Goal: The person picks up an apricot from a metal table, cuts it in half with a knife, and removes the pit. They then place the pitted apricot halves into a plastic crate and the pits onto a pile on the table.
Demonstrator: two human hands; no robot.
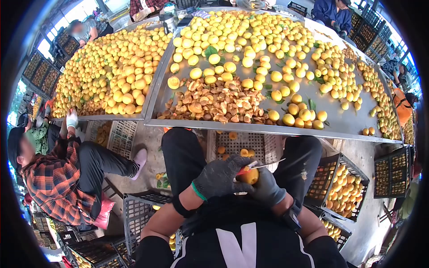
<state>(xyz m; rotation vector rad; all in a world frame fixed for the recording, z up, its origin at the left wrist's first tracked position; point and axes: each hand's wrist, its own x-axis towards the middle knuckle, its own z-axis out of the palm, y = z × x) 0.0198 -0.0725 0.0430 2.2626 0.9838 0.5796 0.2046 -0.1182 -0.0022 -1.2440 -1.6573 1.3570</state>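
Both my hands wear dark grey gloves and meet above my lap. My left hand (219, 178) grips a small knife (267, 165) by its red handle, and the thin blade points to the right. My right hand (268, 190) cups a yellow fruit (249, 176) from below, right against the knife. My black-trousered knees sit on either side of a white slatted crate (263, 145) holding a few fruit.
A metal table (344, 125) ahead holds heaps of yellow fruit (232, 40) and a brown pile of cut pieces (214, 105). Dark crates of fruit stand at my right (344, 187) and lower left (138, 210). A person in a plaid shirt (53, 183) sits left; others work at the far end.
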